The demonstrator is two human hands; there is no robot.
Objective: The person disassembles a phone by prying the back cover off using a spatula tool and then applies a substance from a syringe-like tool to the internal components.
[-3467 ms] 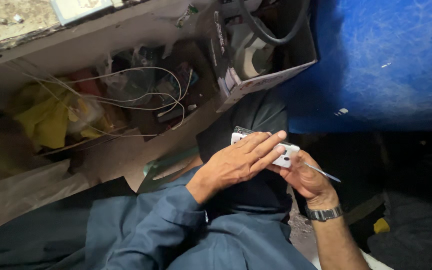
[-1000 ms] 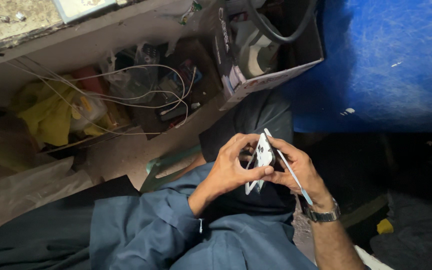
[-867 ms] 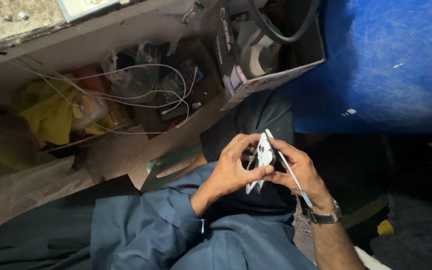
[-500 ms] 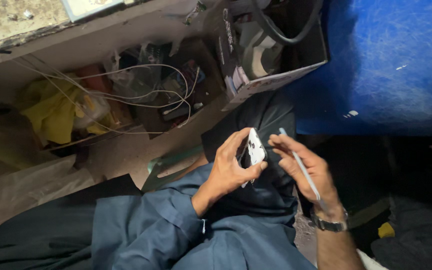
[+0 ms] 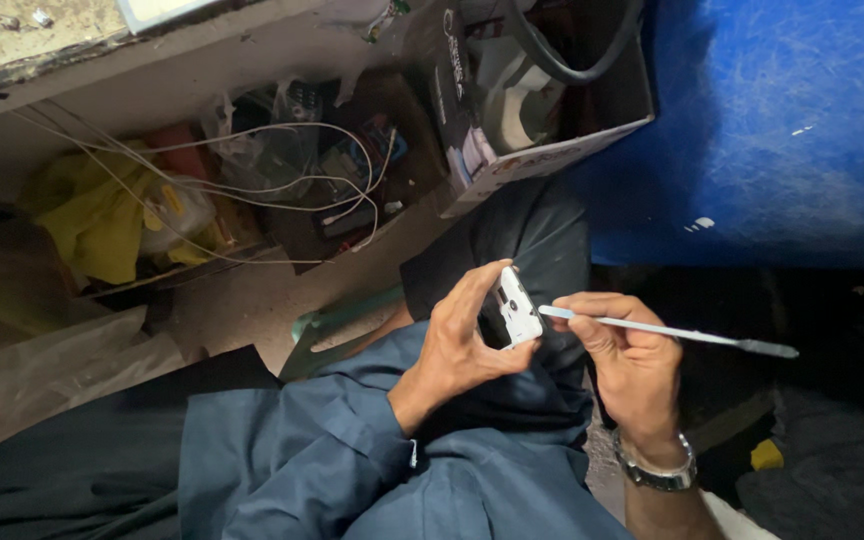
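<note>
Over the lap, centre of view: a small white plastic part point(image 5: 515, 307), held edge-up above the person's dark trousers.
Left hand point(image 5: 464, 345): fingers curled closed around the white plastic part, thumb along its lower edge and fingertips point(image 5: 490, 275) pressed against its upper side.
Right hand point(image 5: 629, 365): fingers pinched shut on a thin grey rod tool point(image 5: 667, 331), gripping it near its left end.
Tool position: the thin grey rod tool lies nearly level, its left tip touching the white plastic part, its darker right end reaching out over the dark floor.
Wrist: a metal wristwatch point(image 5: 654, 469) sits on the right wrist.
Sleeve: a blue sleeve point(image 5: 302, 450) covers the left forearm.
Above the hands: an open cardboard box point(image 5: 537, 90) holding a grey hose and white pieces.
Upper left: a cluttered shelf with white wires point(image 5: 252, 180), plastic bags and a yellow cloth point(image 5: 102, 215).
Right side: a blue barrel point(image 5: 782, 120) stands just beside the cardboard box.
</note>
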